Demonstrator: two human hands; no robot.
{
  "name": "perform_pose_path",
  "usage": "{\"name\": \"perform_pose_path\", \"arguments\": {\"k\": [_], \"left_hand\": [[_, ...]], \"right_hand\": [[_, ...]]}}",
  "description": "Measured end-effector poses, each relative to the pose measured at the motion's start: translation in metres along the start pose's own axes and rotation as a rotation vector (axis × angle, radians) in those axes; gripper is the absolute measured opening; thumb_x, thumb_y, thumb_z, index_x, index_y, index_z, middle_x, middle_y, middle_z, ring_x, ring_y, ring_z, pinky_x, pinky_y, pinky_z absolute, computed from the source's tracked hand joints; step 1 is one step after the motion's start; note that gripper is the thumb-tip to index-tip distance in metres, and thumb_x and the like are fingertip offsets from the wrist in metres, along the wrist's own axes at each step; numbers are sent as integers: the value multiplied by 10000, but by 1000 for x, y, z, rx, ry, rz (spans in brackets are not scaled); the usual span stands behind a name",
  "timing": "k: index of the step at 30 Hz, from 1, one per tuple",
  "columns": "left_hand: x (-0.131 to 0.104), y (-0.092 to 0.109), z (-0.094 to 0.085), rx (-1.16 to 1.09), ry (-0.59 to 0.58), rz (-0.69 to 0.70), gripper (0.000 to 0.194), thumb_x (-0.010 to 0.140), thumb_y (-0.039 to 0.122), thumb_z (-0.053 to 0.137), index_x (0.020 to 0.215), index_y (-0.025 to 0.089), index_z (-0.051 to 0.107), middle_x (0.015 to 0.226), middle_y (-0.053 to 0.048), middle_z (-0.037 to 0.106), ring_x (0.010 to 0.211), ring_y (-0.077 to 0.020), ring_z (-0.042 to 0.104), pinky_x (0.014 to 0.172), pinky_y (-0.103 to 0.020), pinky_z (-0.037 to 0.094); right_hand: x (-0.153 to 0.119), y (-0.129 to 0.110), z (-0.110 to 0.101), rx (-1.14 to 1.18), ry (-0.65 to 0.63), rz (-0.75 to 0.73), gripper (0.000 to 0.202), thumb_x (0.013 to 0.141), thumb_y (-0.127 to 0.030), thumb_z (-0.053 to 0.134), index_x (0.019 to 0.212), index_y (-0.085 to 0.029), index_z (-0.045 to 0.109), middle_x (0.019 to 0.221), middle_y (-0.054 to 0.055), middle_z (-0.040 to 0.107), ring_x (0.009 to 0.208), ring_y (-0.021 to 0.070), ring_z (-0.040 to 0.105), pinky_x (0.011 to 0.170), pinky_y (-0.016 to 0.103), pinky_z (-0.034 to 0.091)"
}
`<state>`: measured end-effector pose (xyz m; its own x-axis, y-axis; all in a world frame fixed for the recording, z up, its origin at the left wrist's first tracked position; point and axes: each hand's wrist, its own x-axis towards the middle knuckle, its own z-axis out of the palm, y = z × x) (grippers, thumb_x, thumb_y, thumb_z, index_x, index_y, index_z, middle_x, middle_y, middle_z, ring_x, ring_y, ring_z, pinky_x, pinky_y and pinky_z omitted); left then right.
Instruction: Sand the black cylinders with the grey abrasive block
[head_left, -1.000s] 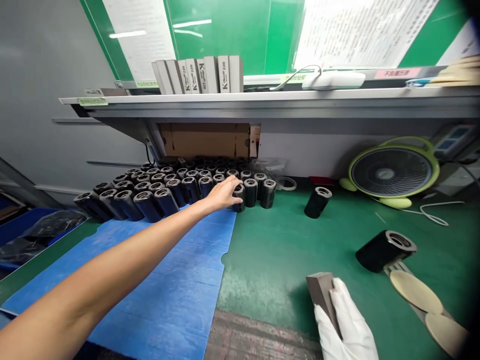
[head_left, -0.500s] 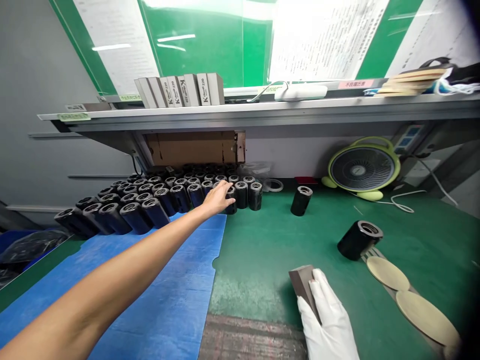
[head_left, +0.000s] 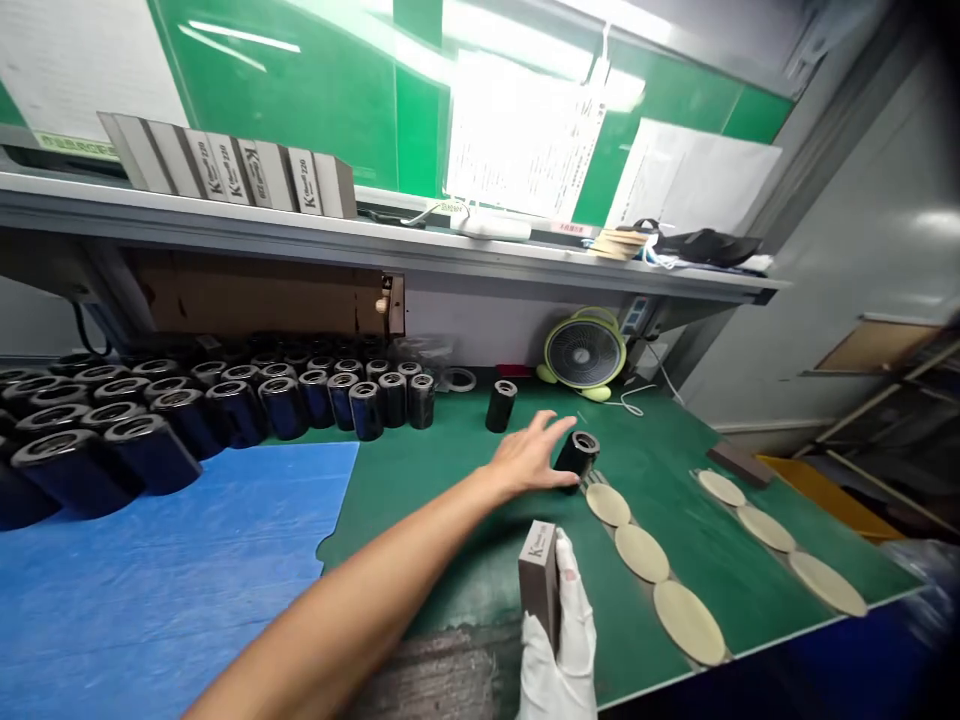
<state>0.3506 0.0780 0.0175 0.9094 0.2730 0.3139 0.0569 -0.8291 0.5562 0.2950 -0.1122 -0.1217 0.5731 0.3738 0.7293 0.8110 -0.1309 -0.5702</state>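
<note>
My bare left hand [head_left: 534, 455] reaches across the green table with its fingers spread and nothing in them. Just right of its fingertips stands a black cylinder [head_left: 574, 458] with a ring-shaped top, and a small gap seems to lie between them. My right hand [head_left: 564, 630], in a white glove, grips a grey-brown block [head_left: 538, 580] with printing on its upper end, held upright near the table's front. Another black cylinder [head_left: 500, 407] stands alone farther back. Many similar cylinders [head_left: 365, 410] are grouped at the left.
A blue sheet [head_left: 187, 560] covers the left front. Pale discs [head_left: 641, 552] lie in rows at the right. A green fan [head_left: 585, 352] stands at the back, beneath a shelf [head_left: 420, 245] bearing grey blocks [head_left: 255, 175]. A worn dark mat [head_left: 435, 675] lies at the front.
The view has turned right. My left hand has gone from the grouped cylinders to beside the lone cylinder near the discs. The block in my right hand is now more upright.
</note>
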Motion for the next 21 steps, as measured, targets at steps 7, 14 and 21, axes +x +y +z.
{"name": "perform_pose_path", "arguments": {"k": [7, 14, 21], "left_hand": [[3, 11, 11, -138, 104, -146, 561, 703, 362, 816, 1199, 239, 585, 1059, -40, 686, 1004, -271, 667, 852, -366, 543], [-188, -3, -34, -1004, 457, -618, 467, 840, 536, 703, 1191, 272, 545, 973, 26, 540, 518, -37, 491, 454, -188, 377], [-287, 27, -39, -1061, 593, -756, 492, 878, 510, 699, 1299, 322, 529, 898, 44, 510, 524, -34, 475, 448, -178, 324]], "right_hand": [[11, 9, 2, 61, 33, 30, 666, 994, -380, 479, 1602, -229, 253, 1561, 171, 402, 1319, 361, 535, 1010, 554, 520], [17, -52, -14, 208, -25, 234, 611, 1013, -404, 447, 1579, -211, 326, 1578, 122, 387, 1420, 331, 411, 1169, 539, 353], [31, -59, -23, 154, -136, 364, 626, 1007, -494, 404, 1539, -165, 414, 1551, 88, 437, 1415, 316, 403, 1213, 502, 293]]}}
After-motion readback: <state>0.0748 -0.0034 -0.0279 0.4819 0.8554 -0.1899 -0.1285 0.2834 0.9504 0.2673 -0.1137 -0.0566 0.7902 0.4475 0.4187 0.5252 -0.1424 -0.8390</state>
